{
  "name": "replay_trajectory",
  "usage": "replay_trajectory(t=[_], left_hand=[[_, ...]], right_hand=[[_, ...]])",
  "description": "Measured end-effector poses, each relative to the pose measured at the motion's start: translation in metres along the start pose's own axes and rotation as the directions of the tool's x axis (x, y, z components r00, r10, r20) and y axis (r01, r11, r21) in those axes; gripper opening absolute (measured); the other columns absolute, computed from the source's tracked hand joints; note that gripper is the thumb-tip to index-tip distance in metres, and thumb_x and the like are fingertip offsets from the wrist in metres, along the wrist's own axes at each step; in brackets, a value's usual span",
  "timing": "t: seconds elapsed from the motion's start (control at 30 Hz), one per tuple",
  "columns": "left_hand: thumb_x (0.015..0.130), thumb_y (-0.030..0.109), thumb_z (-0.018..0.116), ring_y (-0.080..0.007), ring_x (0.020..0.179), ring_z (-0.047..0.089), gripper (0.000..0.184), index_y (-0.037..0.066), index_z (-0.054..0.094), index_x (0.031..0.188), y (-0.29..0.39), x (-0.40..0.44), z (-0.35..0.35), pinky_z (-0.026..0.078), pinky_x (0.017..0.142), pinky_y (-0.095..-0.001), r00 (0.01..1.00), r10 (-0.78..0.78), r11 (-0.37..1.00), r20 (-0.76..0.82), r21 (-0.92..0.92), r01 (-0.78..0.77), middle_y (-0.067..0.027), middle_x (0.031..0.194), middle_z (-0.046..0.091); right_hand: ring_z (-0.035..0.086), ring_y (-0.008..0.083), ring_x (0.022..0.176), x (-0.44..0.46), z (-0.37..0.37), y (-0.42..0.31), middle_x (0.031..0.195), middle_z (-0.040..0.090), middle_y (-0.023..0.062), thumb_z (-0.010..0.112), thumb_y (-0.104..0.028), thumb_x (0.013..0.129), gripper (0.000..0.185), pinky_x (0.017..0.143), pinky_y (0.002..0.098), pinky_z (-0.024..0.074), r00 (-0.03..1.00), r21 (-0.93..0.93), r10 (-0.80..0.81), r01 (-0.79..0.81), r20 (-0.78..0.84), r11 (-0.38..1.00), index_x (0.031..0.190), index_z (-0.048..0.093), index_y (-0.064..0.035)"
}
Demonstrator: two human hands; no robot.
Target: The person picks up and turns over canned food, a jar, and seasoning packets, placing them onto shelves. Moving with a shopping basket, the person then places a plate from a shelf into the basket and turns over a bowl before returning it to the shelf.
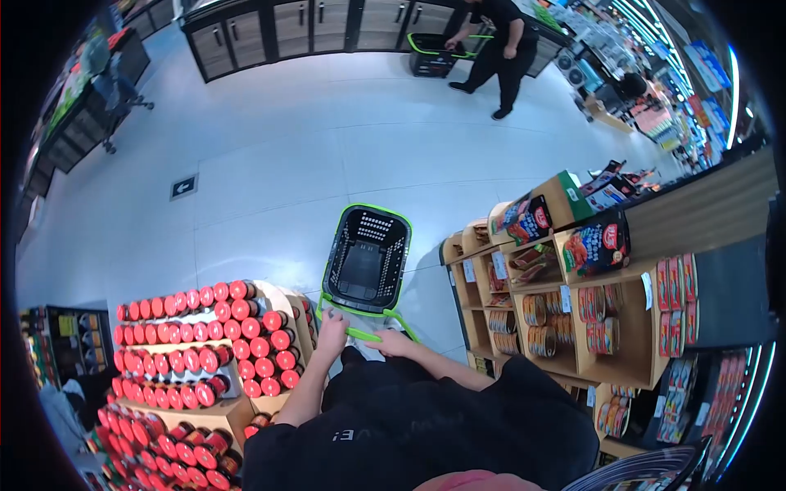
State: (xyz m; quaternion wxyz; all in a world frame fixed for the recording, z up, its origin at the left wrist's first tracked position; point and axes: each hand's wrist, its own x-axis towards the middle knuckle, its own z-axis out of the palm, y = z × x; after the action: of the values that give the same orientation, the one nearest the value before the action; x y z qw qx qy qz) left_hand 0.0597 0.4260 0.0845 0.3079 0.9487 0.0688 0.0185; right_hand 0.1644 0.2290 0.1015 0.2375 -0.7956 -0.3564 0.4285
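Green plastic handle [363,335], two-handed hold: left hand [330,329] wraps its left end, right hand [393,343] closes on the bar further right. Fingers look clamped on it both sides; right fingertips hidden. Basket [360,270] sits just ahead of the hands, apparently on the floor [270,139], between jars [199,333] and shelf [643,340]. Step in hand reads as steering or steadying the basket; can't tell if it's rolling. Next move likely calls for an even grip and care near the jars.

Basket: black moulded plastic, deep, rounded rectangle, slotted walls, green rim. Floor: smooth, glossy, pale, thin seams. Jars: round red lids, stepped rows. Shelf: blond wood, boxy cells, curved packs [536,309] in stacks, flat dark pouches [596,244] above. Far side: another person [503,41] beside a second basket [430,65], wood-grain cabinets [291,29] behind.
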Motion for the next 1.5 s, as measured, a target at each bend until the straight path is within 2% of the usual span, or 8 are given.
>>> replay_trajectory(t=[0.07, 0.13, 0.57, 0.87, 1.03, 1.27, 1.37, 1.5], left_hand=[[0.066, -0.001, 0.060, -0.0467, 0.112, 0.047, 0.015, 0.002, 0.065, 0.080, -0.003, 0.014, -0.010, 0.040, 0.100, -0.0502, 1.000, -0.023, 1.000, 0.009, -0.003, 0.024, -0.0178, 0.092, 0.060], [0.064, -0.001, 0.061, -0.0450, 0.110, 0.048, 0.013, 0.001, 0.065, 0.076, -0.004, 0.029, -0.004, 0.041, 0.098, -0.0488, 0.999, 0.043, 0.999, -0.020, -0.017, -0.043, -0.0182, 0.089, 0.060], [0.063, 0.003, 0.064, -0.0407, 0.100, 0.049, 0.010, 0.001, 0.061, 0.072, 0.015, 0.231, -0.008, 0.040, 0.091, -0.0463, 0.984, 0.119, 0.992, 0.131, 0.032, -0.124, -0.0190, 0.086, 0.058], [0.068, 0.008, 0.069, -0.0390, 0.095, 0.052, 0.013, 0.001, 0.059, 0.070, 0.043, 0.347, 0.016, 0.039, 0.090, -0.0472, 0.941, 0.232, 0.968, 0.245, 0.031, -0.247, -0.0169, 0.079, 0.058], [0.069, 0.029, 0.080, -0.0389, 0.103, 0.048, 0.036, 0.000, 0.061, 0.073, 0.074, 0.410, 0.000, 0.038, 0.093, -0.0480, 0.891, 0.267, 0.961, 0.368, -0.032, -0.275, -0.0178, 0.085, 0.058], [0.071, 0.038, 0.079, -0.0401, 0.104, 0.047, 0.043, -0.001, 0.062, 0.075, 0.029, 0.505, 0.027, 0.038, 0.093, -0.0482, 0.807, 0.463, 0.884, 0.368, -0.133, -0.447, -0.0184, 0.088, 0.060], [0.079, 0.048, 0.069, -0.0417, 0.100, 0.052, 0.049, 0.000, 0.063, 0.077, -0.014, 0.552, 0.038, 0.040, 0.092, -0.0482, 0.639, 0.384, 0.904, 0.667, -0.132, -0.406, -0.0193, 0.087, 0.062], [0.081, 0.052, 0.066, -0.0393, 0.101, 0.053, 0.050, 0.001, 0.064, 0.082, -0.037, 0.637, 0.008, 0.040, 0.093, -0.0509, 0.576, 0.245, 0.931, 0.780, -0.024, -0.363, -0.0176, 0.089, 0.063]], right_hand=[[0.063, 0.0406, 0.084, -0.013, -0.032, 0.020, 0.087, 0.067, 0.0183, 0.048, -0.059, 0.092, 0.061, 0.074, 0.0476, 0.0482, 0.856, 0.018, 0.268, -0.308, 0.442, 0.951, 0.087, 0.063, -0.0002], [0.064, 0.0383, 0.085, -0.022, -0.026, 0.043, 0.088, 0.067, 0.0181, 0.047, -0.059, 0.092, 0.059, 0.075, 0.0466, 0.0490, 0.984, 0.005, 0.071, -0.073, 0.160, 0.997, 0.091, 0.065, -0.0030], [0.065, 0.0381, 0.088, 0.040, -0.165, 0.100, 0.090, 0.068, 0.0197, 0.044, -0.066, 0.088, 0.061, 0.075, 0.0487, 0.0504, 0.978, -0.056, 0.157, -0.166, -0.136, 0.985, 0.097, 0.068, -0.0099], [0.064, 0.0391, 0.085, 0.054, -0.244, 0.160, 0.089, 0.067, 0.0197, 0.044, -0.071, 0.086, 0.065, 0.073, 0.0504, 0.0502, 0.957, 0.005, 0.193, -0.197, -0.217, 0.980, 0.104, 0.067, -0.0134], [0.065, 0.0391, 0.079, 0.063, -0.271, 0.167, 0.081, 0.067, 0.0181, 0.044, -0.071, 0.086, 0.065, 0.069, 0.0497, 0.0509, 0.914, 0.006, 0.305, -0.315, -0.266, 0.949, 0.102, 0.068, -0.0128], [0.065, 0.0403, 0.082, 0.114, -0.293, 0.186, 0.083, 0.067, 0.0209, 0.045, -0.069, 0.086, 0.066, 0.073, 0.0501, 0.0504, 0.837, 0.175, 0.440, -0.404, -0.325, 0.898, 0.099, 0.067, -0.0075], [0.064, 0.0401, 0.088, 0.148, -0.311, 0.168, 0.089, 0.067, 0.0212, 0.045, -0.069, 0.086, 0.067, 0.078, 0.0495, 0.0500, 0.814, 0.239, 0.509, -0.455, -0.280, 0.858, 0.100, 0.067, -0.0072], [0.064, 0.0389, 0.096, 0.206, -0.359, 0.140, 0.098, 0.068, 0.0200, 0.045, -0.068, 0.087, 0.066, 0.084, 0.0484, 0.0494, 0.740, 0.246, 0.623, -0.573, -0.252, 0.781, 0.103, 0.067, -0.0077]])
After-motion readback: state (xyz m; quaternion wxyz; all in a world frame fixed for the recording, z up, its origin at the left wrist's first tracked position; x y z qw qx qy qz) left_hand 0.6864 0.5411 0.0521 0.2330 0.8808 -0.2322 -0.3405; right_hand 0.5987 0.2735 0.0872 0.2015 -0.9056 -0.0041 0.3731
